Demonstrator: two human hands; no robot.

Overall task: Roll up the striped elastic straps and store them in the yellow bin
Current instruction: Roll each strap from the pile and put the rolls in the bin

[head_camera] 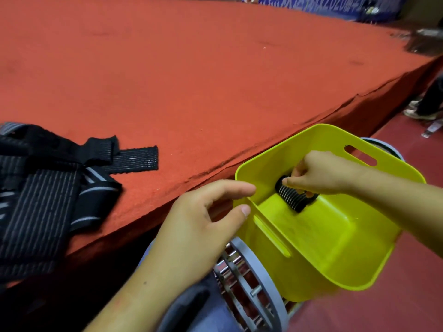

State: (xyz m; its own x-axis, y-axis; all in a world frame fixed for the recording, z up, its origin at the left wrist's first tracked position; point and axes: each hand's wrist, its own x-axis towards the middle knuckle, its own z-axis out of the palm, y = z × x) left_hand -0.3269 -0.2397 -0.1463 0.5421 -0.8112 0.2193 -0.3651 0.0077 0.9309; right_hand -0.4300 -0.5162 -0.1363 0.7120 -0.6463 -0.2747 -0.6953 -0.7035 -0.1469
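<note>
Red felt platform (pixel 215 80) stretched wide; at its edge the right hand (pixel 321 173) pinched one rolled strap (pixel 293 197) low inside the yellow bin (pixel 335 248), the only roll visible there. The left hand (pixel 199 226) hovered loose-fingered beside the rim, holding nothing. On the felt, a heap of unrolled straps (pixel 48 188) lay waiting: early going, I'd judge.

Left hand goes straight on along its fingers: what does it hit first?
Likely the near corner rim of the yellow bin; the left hand has its fingertips just short of it, depth unclear.
</note>
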